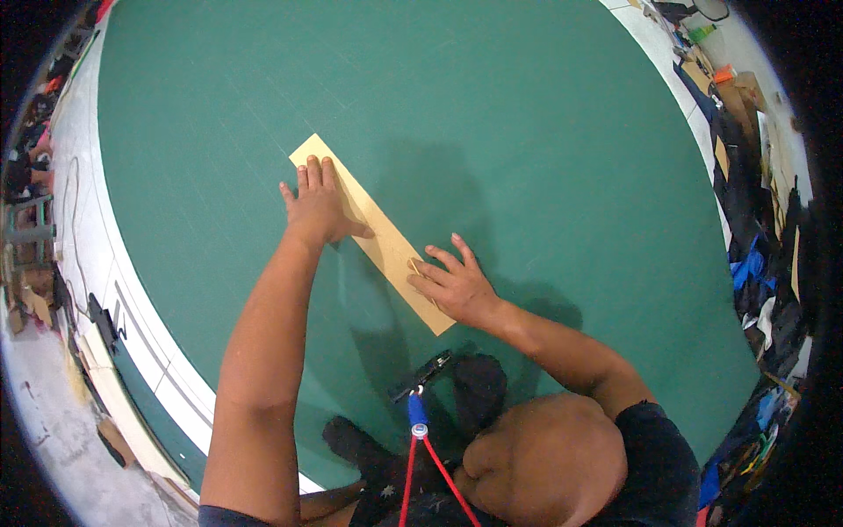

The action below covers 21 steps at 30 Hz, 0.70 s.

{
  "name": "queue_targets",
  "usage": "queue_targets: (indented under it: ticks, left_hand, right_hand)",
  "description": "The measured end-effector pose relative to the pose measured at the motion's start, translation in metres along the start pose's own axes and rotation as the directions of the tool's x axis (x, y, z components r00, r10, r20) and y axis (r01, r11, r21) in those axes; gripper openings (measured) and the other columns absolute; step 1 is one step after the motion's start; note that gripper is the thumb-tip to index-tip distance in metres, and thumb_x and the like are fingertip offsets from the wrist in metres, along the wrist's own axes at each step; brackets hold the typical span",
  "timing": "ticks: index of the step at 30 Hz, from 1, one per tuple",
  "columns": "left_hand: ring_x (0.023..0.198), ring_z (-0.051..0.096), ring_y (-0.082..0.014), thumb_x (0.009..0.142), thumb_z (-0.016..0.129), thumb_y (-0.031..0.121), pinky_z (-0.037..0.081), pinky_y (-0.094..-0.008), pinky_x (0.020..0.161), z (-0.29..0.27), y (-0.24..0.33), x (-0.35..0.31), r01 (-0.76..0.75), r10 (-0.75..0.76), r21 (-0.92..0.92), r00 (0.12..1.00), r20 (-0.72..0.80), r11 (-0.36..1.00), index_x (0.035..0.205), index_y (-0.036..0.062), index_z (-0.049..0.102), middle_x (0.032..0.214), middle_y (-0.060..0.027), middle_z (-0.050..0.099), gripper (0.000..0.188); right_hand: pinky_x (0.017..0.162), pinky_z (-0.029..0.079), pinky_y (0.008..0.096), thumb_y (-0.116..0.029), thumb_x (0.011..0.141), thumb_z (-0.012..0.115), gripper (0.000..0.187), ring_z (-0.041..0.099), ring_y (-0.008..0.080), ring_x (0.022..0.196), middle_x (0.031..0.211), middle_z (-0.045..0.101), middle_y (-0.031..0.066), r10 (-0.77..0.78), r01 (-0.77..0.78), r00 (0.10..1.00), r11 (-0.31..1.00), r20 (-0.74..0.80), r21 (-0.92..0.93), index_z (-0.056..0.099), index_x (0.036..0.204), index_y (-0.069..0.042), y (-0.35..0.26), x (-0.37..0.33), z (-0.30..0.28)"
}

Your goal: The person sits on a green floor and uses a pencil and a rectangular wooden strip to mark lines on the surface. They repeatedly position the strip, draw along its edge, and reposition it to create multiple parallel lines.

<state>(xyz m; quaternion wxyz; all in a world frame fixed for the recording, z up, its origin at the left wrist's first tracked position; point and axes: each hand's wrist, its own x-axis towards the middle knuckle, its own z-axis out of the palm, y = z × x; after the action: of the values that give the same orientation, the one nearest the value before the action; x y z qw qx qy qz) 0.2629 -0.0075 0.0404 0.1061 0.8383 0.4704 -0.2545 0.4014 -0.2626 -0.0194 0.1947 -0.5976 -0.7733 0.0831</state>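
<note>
A green surface (571, 158) spreads across the view. On it lies a tan strip (385, 248), slanting from eleven toward five o'clock. The left hand (316, 209), fingers spread, rests on its upper part; the right hand (454, 285), also spread, touches its lower part. A black clip (421, 376) sits at six o'clock.

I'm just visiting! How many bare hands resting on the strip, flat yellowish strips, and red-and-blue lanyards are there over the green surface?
Bare hands: 2 (left hand, right hand)
Flat yellowish strip: 1
Red-and-blue lanyard: 1
Total: 4
</note>
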Motion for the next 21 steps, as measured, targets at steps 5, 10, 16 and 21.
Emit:
queue_targets:
  ticks: [5,10,16,21]
  left_hand:
    - [0.157,0.019,-0.0413,0.065,0.091,0.054,0.02,-0.0662,0.122,0.01,0.012,-0.028,-0.022,0.034,0.068,0.983,-0.183,0.997,0.164,0.005,0.015,0.17,-0.0243,0.013,0.134]
    - [0.155,0.022,-0.0423,0.075,0.084,0.043,0.02,-0.061,0.124,0.062,0.049,-0.106,-0.217,0.19,-0.101,0.955,-0.229,0.971,0.161,0.0016,0.023,0.168,-0.0254,0.02,0.113]
    - [0.154,0.027,-0.0375,0.068,0.088,0.051,0.02,-0.0576,0.125,0.096,0.077,-0.141,-0.264,0.218,-0.206,0.951,-0.22,0.942,0.158,-0.0022,0.028,0.165,-0.0232,0.028,0.12]
    - [0.154,0.027,-0.0372,0.062,0.091,0.056,0.02,-0.0576,0.125,0.101,0.08,-0.143,-0.233,0.172,-0.228,0.95,-0.261,0.945,0.157,-0.0028,0.029,0.165,-0.0225,0.028,0.127]
  right_hand:
    - [0.119,0.021,0.0726,-0.021,0.089,0.063,0.034,0.053,0.0329,0.135,0.137,0.064,0.0031,0.016,-0.016,1.0,1.0,0.011,-0.001,0.069,0.122,-0.018,-0.002,-0.001,0.002]
    - [0.119,0.017,0.074,-0.021,0.088,0.063,0.033,0.052,0.0341,0.135,0.137,0.063,0.004,0.032,-0.03,0.999,0.999,0.038,-0.031,0.068,0.121,-0.016,0.001,-0.008,0.006]
    - [0.119,0.016,0.0742,-0.027,0.084,0.07,0.04,0.051,0.0355,0.136,0.137,0.063,0.0068,0.006,-0.002,0.999,0.997,0.048,-0.083,0.067,0.122,-0.015,-0.001,-0.006,0.002]
    - [0.121,0.02,0.0682,-0.027,0.086,0.07,0.043,0.052,0.0347,0.135,0.135,0.064,0.0084,0.049,-0.054,0.991,0.998,0.122,0.036,0.066,0.127,-0.012,-0.006,0.004,-0.009]
